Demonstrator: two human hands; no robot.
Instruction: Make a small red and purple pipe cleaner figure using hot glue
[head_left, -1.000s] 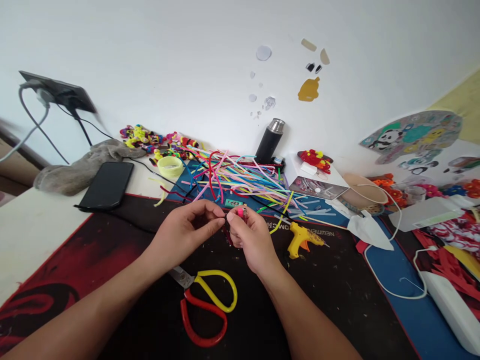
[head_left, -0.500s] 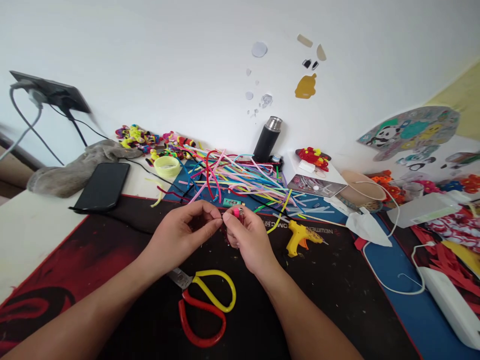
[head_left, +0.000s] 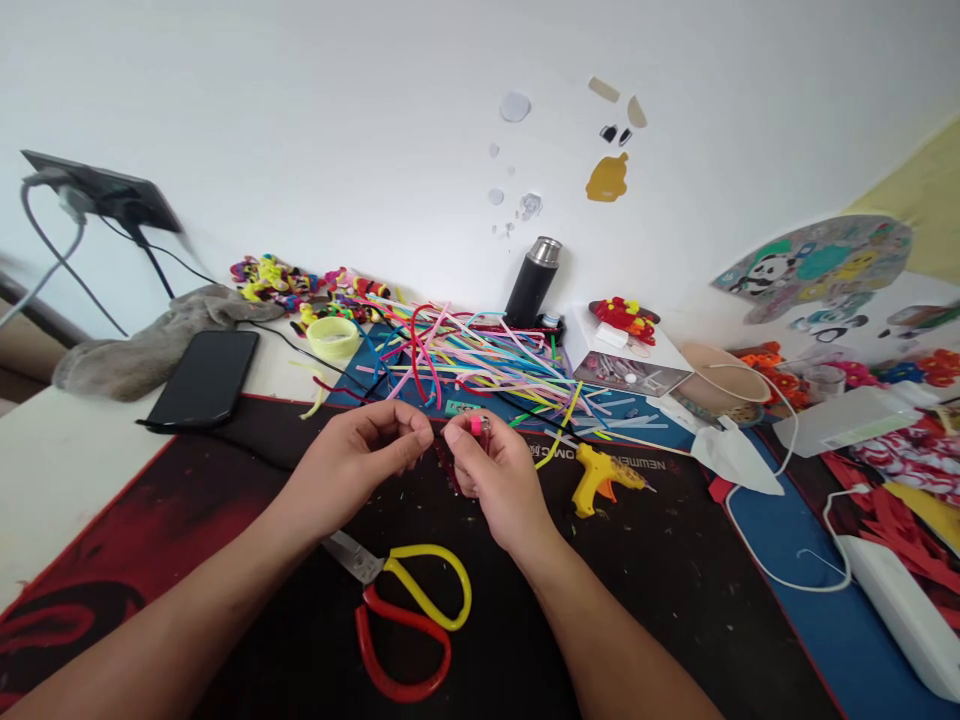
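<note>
My left hand (head_left: 352, 458) is closed in a pinch, thumb against forefinger; whatever lies between these fingertips is too small to make out. Just beside it, a narrow gap away, my right hand (head_left: 501, 478) grips a small piece with a bright pink part (head_left: 476, 427) and a dark red, glittery part under the fingers. Most of that piece is hidden by the thumb. Below both hands, scissors (head_left: 372, 568) with one yellow and one red handle lie on the dark mat (head_left: 645, 600). To the right of my right hand rests a yellow glue gun (head_left: 598, 475).
Behind the hands spreads a pile of colourful pipe cleaners (head_left: 480, 350). A black flask (head_left: 532, 285) and a white box (head_left: 626, 350) stand by the wall. At left lie a phone (head_left: 206, 378) and a roll of pale yellow tape (head_left: 333, 340); white cables (head_left: 780, 583) run at right.
My left hand has drawn slightly left, so its fingertips now sit apart from my right hand's. The right hand has stayed almost in place with the pink and dark red piece.
</note>
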